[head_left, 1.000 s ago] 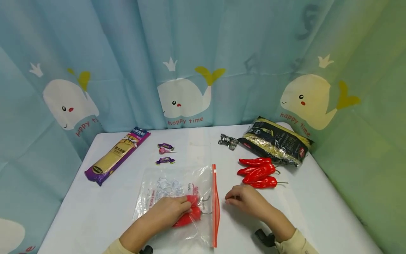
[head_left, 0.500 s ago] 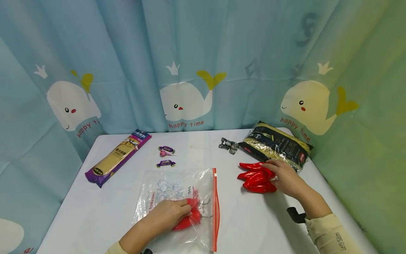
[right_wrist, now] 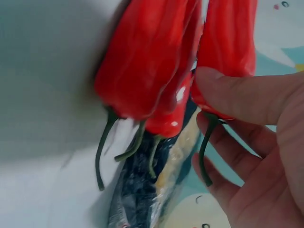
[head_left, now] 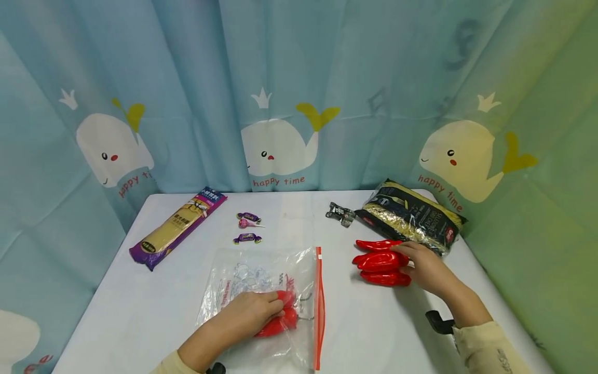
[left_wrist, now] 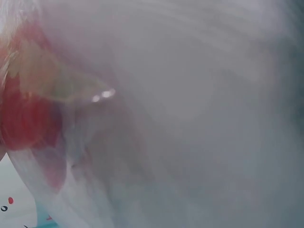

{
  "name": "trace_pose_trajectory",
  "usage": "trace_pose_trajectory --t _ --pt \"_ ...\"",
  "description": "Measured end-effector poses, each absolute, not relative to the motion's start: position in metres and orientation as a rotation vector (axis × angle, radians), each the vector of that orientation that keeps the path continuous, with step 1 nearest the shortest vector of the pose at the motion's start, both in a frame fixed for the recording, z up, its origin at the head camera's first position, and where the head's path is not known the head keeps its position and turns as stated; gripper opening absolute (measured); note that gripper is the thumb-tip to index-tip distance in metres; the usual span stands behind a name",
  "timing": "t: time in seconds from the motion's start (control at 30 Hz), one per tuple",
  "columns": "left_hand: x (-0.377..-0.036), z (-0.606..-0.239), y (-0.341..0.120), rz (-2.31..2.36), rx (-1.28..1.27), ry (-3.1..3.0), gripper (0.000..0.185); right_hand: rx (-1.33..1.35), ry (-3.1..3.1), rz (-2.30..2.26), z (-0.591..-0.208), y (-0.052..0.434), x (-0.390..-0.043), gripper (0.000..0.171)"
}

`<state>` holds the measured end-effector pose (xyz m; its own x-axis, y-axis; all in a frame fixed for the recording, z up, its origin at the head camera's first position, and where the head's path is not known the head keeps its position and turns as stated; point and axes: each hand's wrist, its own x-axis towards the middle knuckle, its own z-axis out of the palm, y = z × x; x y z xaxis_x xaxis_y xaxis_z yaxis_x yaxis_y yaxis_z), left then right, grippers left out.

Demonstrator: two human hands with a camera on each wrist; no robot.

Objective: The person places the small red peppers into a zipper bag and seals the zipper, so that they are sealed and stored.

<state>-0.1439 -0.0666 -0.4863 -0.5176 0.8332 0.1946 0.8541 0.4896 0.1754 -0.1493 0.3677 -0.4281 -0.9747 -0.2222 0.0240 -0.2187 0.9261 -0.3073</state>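
Observation:
My left hand (head_left: 252, 311) lies over a clear zip bag (head_left: 308, 270) with a red zip edge, its fingers curled on the red chili peppers (head_left: 285, 324) inside. Blurred film fills most of the left wrist view, with a red pepper (left_wrist: 28, 118) behind it at the left. On the right, several loose red chili peppers (head_left: 383, 261) lie side by side with their stems toward me on the right. My right hand (head_left: 427, 267) is at their stem ends. In the right wrist view, its thumb and fingers pinch the far pepper (right_wrist: 228, 42) near the stem.
Behind the peppers sits a black and gold pasta bag (head_left: 411, 215), with a black-wrapped candy (head_left: 340, 214) beside it. A lollipop (head_left: 244, 223) lies between two purple candies (head_left: 247, 238). At the far left is a purple spaghetti pack (head_left: 179, 226). A curtain surrounds the white table (head_left: 112, 311).
My right hand has moved from beside the bag, up and right, to the loose peppers, and now pinches one. My left hand stays on the bag. The head view shifts slightly.

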Motion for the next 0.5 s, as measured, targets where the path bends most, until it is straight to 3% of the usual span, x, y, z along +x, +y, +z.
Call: trace_pose_trajectory --t 0.5 --pt "-0.145 -0.485 -0.065 -0.363 -1.5 -2.699 0.011 -0.594 2.924 -0.666 -0.442 0.3 -0.116 0.049"
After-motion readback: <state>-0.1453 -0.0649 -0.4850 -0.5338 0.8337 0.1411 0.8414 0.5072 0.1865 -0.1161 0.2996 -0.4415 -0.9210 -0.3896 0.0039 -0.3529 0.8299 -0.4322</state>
